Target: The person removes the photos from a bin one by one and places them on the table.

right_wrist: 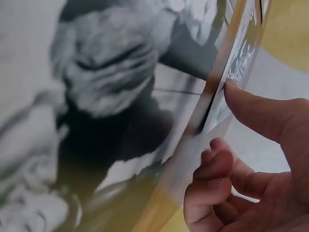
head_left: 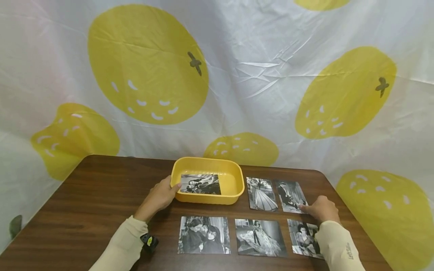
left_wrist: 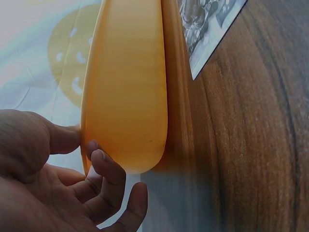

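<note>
My left hand [head_left: 162, 195] grips the left end of a yellow plastic tub [head_left: 208, 199], thumb over the rim and fingers curled against the outside in the left wrist view. Inside the tub lies a black-and-white photo [head_left: 200, 184]. On the right, my right hand [head_left: 323, 210] is over the table, its thumb tip at the lower right of a flat photo [head_left: 289, 194]. In the right wrist view that thumb [right_wrist: 256, 108] meets the photo's edge, while the other fingers [right_wrist: 210, 188] are loosely curled and hold nothing.
Another photo [head_left: 261, 194] lies between the tub and the right-hand one. A front row holds a photo of close-together faces [head_left: 203, 237], one of a wide gown [head_left: 260, 238], and a portrait [head_left: 301, 237] partly under my right sleeve. Behind the brown table [head_left: 112, 188] hangs a lemon-print cloth [head_left: 251, 75].
</note>
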Tool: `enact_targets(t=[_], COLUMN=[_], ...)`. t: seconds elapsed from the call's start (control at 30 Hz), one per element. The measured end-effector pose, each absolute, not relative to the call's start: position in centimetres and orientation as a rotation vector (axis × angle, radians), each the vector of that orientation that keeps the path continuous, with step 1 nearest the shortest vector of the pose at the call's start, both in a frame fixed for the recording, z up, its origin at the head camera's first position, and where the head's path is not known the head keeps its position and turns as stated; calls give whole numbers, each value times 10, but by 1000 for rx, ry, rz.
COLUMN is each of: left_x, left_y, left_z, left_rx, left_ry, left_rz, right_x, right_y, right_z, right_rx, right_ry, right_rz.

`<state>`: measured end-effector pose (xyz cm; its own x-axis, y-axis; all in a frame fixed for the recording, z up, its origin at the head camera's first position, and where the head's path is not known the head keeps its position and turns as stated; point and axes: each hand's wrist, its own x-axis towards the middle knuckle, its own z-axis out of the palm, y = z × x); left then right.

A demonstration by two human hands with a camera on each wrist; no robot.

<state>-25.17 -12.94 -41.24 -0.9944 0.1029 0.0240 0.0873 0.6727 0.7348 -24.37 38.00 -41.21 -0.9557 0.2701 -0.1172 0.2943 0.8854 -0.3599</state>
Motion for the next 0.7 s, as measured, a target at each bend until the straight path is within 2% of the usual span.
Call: enact_targets(t=[0.2, 0.37, 0.7], left_x=[-253, -252, -253], left_y=[-130, -131, -133], left_z=[-412, -413, -415], left_rx=[169, 170, 157], left_ry=[2860, 2871, 2854], left_rz=[1257, 1249, 1244], right_x=[-246, -259, -296], right_y=[363, 328, 235], right_z=[-403, -380, -331], right_rx=[407, 277, -207], right_ry=[3127, 3266, 3386], right_rz=[-601, -711, -967])
